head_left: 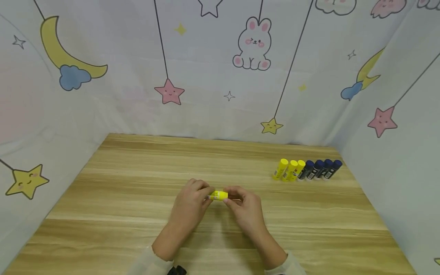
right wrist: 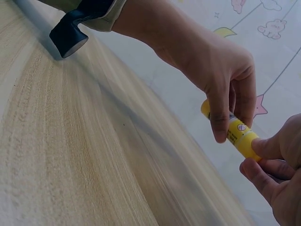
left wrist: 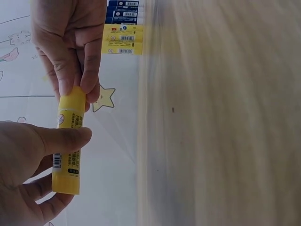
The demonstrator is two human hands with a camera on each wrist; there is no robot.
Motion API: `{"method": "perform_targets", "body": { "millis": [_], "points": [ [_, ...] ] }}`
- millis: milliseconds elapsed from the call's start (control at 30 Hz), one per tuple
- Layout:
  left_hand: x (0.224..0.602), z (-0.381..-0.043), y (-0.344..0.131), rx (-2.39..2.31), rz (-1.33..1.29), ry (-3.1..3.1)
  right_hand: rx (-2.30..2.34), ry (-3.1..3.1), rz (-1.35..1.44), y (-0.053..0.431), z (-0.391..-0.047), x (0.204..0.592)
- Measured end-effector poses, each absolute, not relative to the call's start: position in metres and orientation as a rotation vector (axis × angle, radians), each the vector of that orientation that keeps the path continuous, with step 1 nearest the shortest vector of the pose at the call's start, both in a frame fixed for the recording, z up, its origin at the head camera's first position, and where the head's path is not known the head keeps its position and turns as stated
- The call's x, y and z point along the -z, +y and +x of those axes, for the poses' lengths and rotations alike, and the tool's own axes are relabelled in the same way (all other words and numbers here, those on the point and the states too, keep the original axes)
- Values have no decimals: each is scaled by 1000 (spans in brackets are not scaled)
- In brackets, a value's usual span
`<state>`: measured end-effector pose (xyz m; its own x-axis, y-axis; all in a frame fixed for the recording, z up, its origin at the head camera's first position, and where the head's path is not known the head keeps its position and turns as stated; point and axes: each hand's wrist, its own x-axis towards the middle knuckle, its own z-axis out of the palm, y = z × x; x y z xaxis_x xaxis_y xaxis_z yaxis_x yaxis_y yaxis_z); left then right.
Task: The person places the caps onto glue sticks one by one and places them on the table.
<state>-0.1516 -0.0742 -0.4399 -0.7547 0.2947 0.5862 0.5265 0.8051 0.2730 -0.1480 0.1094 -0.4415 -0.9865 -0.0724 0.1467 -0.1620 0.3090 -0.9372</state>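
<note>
A yellow glue stick [head_left: 219, 195] is held sideways between both hands, above the wooden table. My left hand [head_left: 191, 203] grips its body, thumb across the printed label, as the left wrist view shows. The thumb and fingertips of my right hand [head_left: 246, 208] pinch the yellow cap [left wrist: 73, 100] at the other end. A thin pale line separates the cap from the body. In the right wrist view the glue stick [right wrist: 241, 136] slants between the two hands, its cap end partly covered by fingertips.
Toward the table's back right corner, a row of upright glue sticks has three yellow ones [head_left: 290, 170] beside several dark blue ones [head_left: 319, 170]. A white cloth [head_left: 213, 76] printed with stars, moons and a bunny hangs behind and around the wooden table [head_left: 137, 168].
</note>
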Motion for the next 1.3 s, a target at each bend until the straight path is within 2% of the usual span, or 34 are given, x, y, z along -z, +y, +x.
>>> {"method": "perform_targets", "body": {
  "millis": [800, 1300],
  "points": [
    [435, -154, -71, 493, -714, -2468, -1691, -2480, 124, 111, -146, 443],
    [434, -155, -65, 501, -694, -2454, -1627, -2474, 125, 112, -149, 442]
  ]
}}
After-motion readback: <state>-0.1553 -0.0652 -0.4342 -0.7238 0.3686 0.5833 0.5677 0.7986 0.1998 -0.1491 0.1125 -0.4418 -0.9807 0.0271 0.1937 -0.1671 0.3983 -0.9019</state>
